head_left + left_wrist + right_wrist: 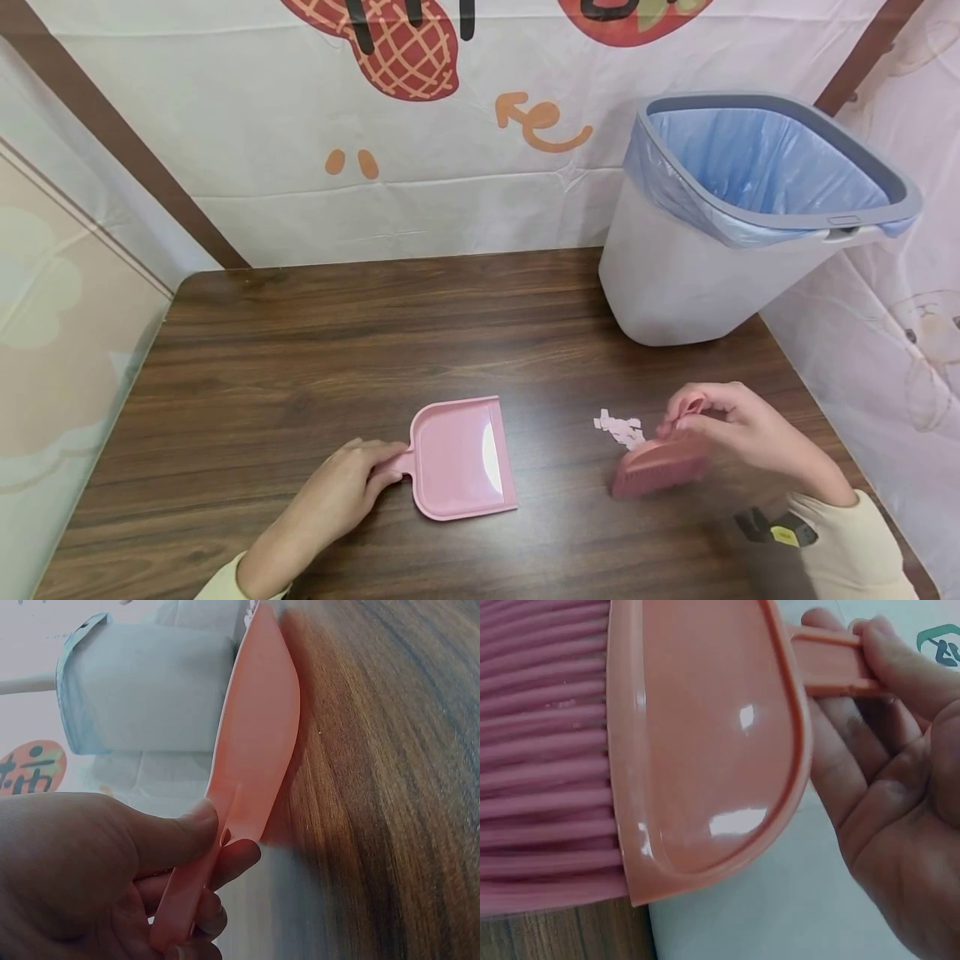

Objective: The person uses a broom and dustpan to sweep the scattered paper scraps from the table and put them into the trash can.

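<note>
A pink dustpan lies at the middle front of the table, its wide lip facing right. My left hand grips its handle, thumb on one side and fingers curled under it in the left wrist view. On the right, my right hand holds a small pink hand brush by the handle, bristles pointing down. Just beyond the brush lies a little heap of pale pink paper scraps, partly behind it in the head view. The right wrist view shows the brush's bristles and smooth body close up.
A white trash bin with a grey rim and a blue bag liner stands at the table's back right. Behind the dark wood table hangs a white printed cloth. More cloth covers both sides.
</note>
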Demonstrator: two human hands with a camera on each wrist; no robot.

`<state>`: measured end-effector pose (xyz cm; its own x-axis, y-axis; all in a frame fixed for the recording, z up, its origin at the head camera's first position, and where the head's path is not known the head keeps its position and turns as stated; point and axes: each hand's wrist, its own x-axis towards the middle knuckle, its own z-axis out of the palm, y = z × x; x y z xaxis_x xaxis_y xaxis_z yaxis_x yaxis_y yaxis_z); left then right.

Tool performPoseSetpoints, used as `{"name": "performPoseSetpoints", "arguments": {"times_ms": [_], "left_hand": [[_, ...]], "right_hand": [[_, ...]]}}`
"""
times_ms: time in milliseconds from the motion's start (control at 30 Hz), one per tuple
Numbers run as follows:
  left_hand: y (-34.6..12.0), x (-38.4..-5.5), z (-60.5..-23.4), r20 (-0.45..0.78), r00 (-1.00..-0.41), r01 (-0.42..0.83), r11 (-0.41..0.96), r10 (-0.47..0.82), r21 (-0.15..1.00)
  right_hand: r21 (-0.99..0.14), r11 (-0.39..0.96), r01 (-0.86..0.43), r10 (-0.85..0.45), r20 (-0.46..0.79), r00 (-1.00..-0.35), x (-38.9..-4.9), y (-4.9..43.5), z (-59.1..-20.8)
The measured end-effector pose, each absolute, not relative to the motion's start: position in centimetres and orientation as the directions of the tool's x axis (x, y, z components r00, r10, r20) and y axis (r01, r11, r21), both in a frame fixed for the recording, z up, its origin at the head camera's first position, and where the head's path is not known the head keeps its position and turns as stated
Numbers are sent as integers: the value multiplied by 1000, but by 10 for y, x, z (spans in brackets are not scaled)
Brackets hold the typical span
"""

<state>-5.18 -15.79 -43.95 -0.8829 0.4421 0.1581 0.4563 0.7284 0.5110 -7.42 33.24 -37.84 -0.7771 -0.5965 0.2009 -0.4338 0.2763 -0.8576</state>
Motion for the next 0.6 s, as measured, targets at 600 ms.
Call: {"name": "performPoseSetpoints", "arguments": {"times_ms": [600], "left_hand": [[-158,-51,-437,140,-887,444,730,440,519]], "right_hand": [[-826,188,-531,-296,468,-833,-79,318,-380]]}}
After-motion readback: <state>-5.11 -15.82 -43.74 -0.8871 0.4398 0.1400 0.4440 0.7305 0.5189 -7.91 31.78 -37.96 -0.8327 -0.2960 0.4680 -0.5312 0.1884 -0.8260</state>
